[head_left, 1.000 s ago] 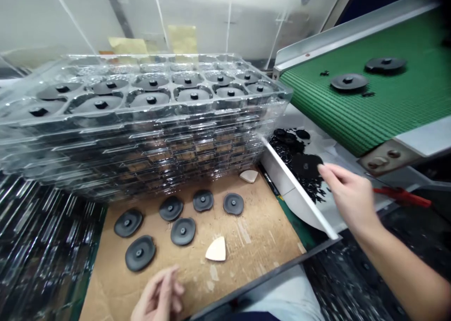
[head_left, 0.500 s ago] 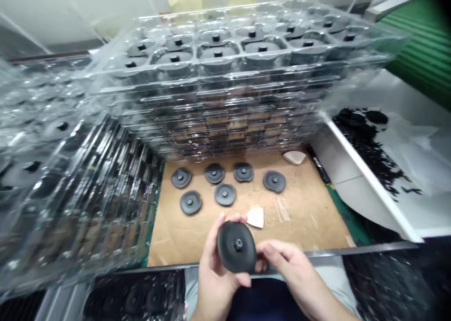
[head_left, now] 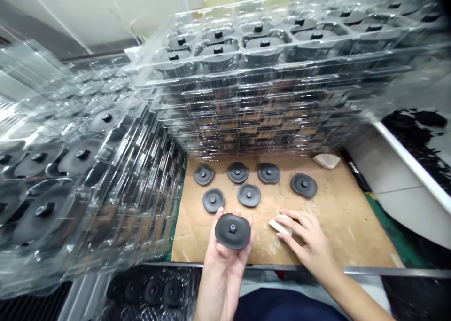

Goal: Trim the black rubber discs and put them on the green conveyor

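My left hand [head_left: 223, 260] holds a black rubber disc [head_left: 233, 230] with a small centre hub, fingers curled round its edge, just above the near edge of the brown board [head_left: 338, 217]. My right hand [head_left: 310, 243] rests on the board with its fingertips on a pale triangular wedge [head_left: 280, 225]. Several more black discs [head_left: 248, 194] lie in two rows on the board beyond my hands. A second pale wedge [head_left: 327, 160] lies at the board's far right.
A tall stack of clear plastic trays [head_left: 282, 76] loaded with discs stands behind the board. Another tray stack [head_left: 70, 170] leans at the left. A white bin [head_left: 405, 170] with black scraps [head_left: 416, 128] sits at the right. More discs [head_left: 155, 290] lie in a tray below left.
My right hand has let go of the disc and moved right onto the pale wedge. The left hand keeps the disc, now slightly farther out over the board. The view shifted left.
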The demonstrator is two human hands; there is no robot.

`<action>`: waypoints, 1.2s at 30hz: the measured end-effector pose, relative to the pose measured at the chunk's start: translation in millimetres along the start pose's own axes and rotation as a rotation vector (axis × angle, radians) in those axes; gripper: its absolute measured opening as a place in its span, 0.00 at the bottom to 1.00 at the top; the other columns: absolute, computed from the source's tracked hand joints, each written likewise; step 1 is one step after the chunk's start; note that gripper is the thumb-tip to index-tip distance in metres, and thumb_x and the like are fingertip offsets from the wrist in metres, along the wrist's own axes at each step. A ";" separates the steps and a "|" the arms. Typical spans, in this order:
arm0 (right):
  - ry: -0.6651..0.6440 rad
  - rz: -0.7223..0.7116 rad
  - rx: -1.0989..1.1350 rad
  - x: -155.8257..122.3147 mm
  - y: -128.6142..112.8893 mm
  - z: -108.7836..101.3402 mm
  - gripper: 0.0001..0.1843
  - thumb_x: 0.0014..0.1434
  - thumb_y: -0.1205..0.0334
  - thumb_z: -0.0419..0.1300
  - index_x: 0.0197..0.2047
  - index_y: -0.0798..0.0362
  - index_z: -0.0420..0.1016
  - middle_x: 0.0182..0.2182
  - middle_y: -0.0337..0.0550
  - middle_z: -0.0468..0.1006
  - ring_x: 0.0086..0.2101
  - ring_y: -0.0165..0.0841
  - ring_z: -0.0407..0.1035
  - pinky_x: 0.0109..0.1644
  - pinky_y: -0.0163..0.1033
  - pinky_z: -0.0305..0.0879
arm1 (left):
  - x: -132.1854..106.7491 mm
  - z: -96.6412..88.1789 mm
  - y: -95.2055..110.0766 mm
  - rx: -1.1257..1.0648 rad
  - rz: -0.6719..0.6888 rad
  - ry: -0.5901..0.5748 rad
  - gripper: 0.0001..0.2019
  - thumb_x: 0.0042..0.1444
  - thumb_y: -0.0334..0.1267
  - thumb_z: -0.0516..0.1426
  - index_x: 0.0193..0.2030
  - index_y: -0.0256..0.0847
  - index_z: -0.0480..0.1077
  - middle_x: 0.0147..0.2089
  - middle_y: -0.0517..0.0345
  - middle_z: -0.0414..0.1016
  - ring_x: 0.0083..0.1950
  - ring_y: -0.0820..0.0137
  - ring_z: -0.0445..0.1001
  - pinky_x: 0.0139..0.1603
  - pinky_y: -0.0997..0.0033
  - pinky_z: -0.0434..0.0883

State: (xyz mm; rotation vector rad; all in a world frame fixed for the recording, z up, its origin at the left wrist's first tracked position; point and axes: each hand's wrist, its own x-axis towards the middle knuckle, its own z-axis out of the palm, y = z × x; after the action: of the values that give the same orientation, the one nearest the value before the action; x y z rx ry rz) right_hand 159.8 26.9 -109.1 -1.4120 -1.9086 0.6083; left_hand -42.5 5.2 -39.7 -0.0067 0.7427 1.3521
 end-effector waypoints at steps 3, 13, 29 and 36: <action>-0.030 -0.028 0.042 17.5 -28.5 -15.5 0.12 0.59 0.54 0.58 0.45 0.46 0.76 0.41 0.44 0.76 0.42 0.38 0.70 0.45 0.44 0.68 | 1.4 6.1 -3.2 -0.006 0.002 0.027 0.24 0.39 0.43 0.65 0.47 0.55 0.74 0.49 0.61 0.79 0.52 0.60 0.75 0.51 0.71 0.73; 0.039 -0.213 0.033 40.7 -102.7 -28.7 0.11 0.57 0.67 0.59 0.41 0.50 0.80 0.36 0.48 0.74 0.36 0.35 0.66 0.38 0.40 0.69 | -8.8 31.3 -15.2 0.083 0.069 0.203 0.28 0.29 0.40 0.71 0.43 0.53 0.74 0.47 0.60 0.79 0.46 0.67 0.77 0.44 0.75 0.75; -0.012 0.446 0.485 26.2 -55.2 -26.9 0.11 0.54 0.52 0.61 0.36 0.47 0.81 0.36 0.45 0.78 0.35 0.36 0.71 0.38 0.41 0.71 | 0.6 29.5 -16.1 0.109 -0.013 0.160 0.30 0.26 0.42 0.70 0.43 0.54 0.75 0.47 0.58 0.79 0.47 0.61 0.77 0.41 0.72 0.76; -0.077 0.939 0.757 -8.1 -40.8 -13.1 0.21 0.51 0.43 0.61 0.32 0.56 0.77 0.18 0.38 0.72 0.16 0.26 0.62 0.16 0.29 0.54 | 3.1 25.0 -12.8 0.138 -0.038 0.204 0.28 0.29 0.45 0.69 0.44 0.48 0.76 0.50 0.53 0.78 0.48 0.60 0.76 0.44 0.70 0.74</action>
State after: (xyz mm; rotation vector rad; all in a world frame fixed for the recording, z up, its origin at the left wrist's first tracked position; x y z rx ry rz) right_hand 145.1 6.5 -73.5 -1.6662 -0.7614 1.6180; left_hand -19.2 15.1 -27.1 -0.0497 1.0017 1.2735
